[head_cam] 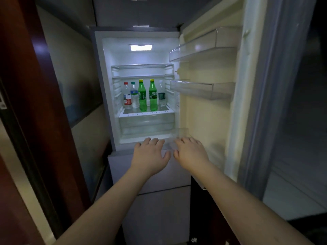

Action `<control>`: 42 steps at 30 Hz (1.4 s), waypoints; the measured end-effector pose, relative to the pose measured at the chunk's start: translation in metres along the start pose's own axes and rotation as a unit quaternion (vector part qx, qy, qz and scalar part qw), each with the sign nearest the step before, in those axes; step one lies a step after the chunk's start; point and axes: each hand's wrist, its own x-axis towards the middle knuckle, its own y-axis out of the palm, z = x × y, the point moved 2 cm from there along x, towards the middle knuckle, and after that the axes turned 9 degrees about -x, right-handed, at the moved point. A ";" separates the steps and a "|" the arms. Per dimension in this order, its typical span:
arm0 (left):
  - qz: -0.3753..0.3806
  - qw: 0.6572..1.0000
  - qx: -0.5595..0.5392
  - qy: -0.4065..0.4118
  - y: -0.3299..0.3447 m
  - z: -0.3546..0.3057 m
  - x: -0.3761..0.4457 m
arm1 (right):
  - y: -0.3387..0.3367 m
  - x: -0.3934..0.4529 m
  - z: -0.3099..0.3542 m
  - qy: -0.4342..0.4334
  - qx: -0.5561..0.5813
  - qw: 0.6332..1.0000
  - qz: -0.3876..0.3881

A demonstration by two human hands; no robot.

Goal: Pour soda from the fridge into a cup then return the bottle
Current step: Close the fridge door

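Observation:
The fridge (104,71) stands open and lit, its door (208,112) swung to the right. Two green soda bottles with yellow caps, one at left (142,98) and one at right (153,97), stand upright on the lower glass shelf (146,112). Clear water bottles flank them: a red-capped one (127,96), a teal-capped one (134,96) and a white-capped one (161,94). My left hand (150,154) and my right hand (190,152) reach forward side by side below the shelf, fingers relaxed, holding nothing. No cup is in view.
Clear door bins (203,48) (201,89) hang on the open door. A clear crisper drawer (146,124) sits under the bottle shelf. A dark red wooden frame (44,103) rises at the left. Closed lower fridge drawers (155,174) lie beneath my hands.

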 end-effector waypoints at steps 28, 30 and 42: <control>-0.010 0.978 -0.072 0.194 0.005 -0.155 -0.059 | -0.076 -0.156 -0.112 0.214 -0.039 0.975 -0.044; -0.023 0.977 -0.073 0.199 0.004 -0.171 -0.051 | -0.078 -0.155 -0.126 0.225 -0.030 0.973 -0.046; -0.108 0.964 -0.125 0.208 0.005 -0.207 -0.020 | -0.062 -0.125 -0.160 0.233 0.120 0.964 -0.055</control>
